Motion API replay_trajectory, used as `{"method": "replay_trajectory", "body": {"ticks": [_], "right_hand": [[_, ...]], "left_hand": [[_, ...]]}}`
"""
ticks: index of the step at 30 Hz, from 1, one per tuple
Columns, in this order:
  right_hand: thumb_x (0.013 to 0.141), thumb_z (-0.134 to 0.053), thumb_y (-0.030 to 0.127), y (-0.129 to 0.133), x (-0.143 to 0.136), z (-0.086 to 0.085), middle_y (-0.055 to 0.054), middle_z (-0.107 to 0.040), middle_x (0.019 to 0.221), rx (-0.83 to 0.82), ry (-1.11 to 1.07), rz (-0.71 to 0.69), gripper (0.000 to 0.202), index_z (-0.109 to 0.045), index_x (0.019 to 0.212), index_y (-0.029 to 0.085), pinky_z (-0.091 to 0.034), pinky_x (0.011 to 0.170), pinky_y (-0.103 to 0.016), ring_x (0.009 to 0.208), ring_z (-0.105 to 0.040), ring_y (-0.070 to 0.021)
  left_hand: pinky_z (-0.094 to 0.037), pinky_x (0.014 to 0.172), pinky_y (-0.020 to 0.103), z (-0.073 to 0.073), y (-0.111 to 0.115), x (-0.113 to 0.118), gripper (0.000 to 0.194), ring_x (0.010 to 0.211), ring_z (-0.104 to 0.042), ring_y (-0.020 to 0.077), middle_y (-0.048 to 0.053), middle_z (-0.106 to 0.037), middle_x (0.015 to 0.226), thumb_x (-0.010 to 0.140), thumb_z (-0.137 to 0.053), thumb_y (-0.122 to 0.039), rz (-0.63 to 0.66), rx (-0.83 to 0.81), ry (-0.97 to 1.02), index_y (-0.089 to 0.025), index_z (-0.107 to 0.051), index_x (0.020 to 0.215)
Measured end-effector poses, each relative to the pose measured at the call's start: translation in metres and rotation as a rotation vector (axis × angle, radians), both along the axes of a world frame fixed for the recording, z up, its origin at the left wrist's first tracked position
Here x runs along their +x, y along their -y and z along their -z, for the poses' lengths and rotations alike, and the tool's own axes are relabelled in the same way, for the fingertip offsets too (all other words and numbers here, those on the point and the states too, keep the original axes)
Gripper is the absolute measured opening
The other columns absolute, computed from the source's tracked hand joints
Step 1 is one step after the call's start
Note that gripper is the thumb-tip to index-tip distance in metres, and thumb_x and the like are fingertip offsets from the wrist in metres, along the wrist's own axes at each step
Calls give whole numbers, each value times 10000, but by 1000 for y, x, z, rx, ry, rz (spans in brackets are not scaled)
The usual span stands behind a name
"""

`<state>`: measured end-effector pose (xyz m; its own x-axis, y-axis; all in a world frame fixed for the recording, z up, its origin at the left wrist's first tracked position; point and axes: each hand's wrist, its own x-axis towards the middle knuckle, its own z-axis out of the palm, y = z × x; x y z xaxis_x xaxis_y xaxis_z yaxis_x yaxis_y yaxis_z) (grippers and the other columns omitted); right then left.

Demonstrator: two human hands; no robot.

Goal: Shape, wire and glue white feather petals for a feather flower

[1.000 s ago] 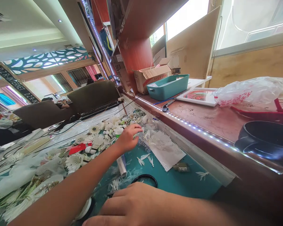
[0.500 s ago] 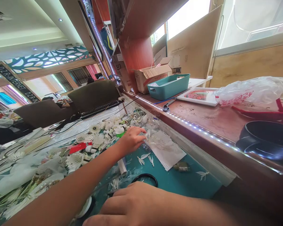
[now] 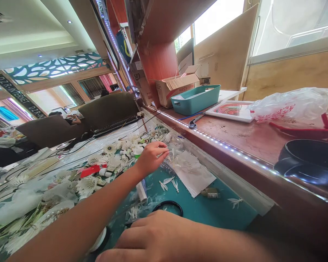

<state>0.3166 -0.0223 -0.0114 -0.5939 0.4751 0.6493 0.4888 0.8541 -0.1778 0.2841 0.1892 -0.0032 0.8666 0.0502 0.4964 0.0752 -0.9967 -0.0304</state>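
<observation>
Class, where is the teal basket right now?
In the head view, the teal basket sits on the reddish shelf, above and right of centre, just in front of the open cardboard box.

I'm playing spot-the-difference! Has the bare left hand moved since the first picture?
Yes. The bare left hand has moved slightly to the right, judged against the flat, white, rectangular sheet, which has stayed put.

On the green tabletop (image 3: 202, 213), shuttlecocks (image 3: 113, 163) heap toward ten o'clock, a pale sheet (image 3: 200, 181) lies at one, a labelled container (image 3: 211, 193) at three.
</observation>
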Motion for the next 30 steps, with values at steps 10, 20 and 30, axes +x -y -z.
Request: {"method": "replay_trajectory", "body": {"ticks": [10, 20, 30], "right_hand": [[1137, -345, 354, -2, 0, 1, -9, -688, 1043, 51, -39, 3, 345, -399, 1412, 152, -460, 697, -236, 852, -633, -136], [1132, -357, 339, -2, 1, 0, -33, -685, 1035, 2, 27, -13, 353, -343, 1435, 160, -454, 677, -244, 880, -647, -152], [1132, -341, 414, -3, 0, 1, -37, -680, 1072, -17, 38, -27, 404, -328, 1445, 159, -442, 661, -252, 893, -640, -155]], "left_hand": [[-613, 883, 426, -4, -8, -6, 182, 981, -715, 214, 70, -730, 1125, 1018, -649, -320, -57, -177, 112, -168, -703, 1104], [-607, 891, 432, -4, -6, -15, 192, 984, -711, 217, 71, -727, 1128, 1015, -653, -328, -24, -142, 50, -169, -701, 1110], [-601, 914, 442, 5, -6, -12, 193, 1016, -705, 223, 79, -720, 1173, 1017, -648, -324, -52, -49, 9, -180, -699, 1135]]}}
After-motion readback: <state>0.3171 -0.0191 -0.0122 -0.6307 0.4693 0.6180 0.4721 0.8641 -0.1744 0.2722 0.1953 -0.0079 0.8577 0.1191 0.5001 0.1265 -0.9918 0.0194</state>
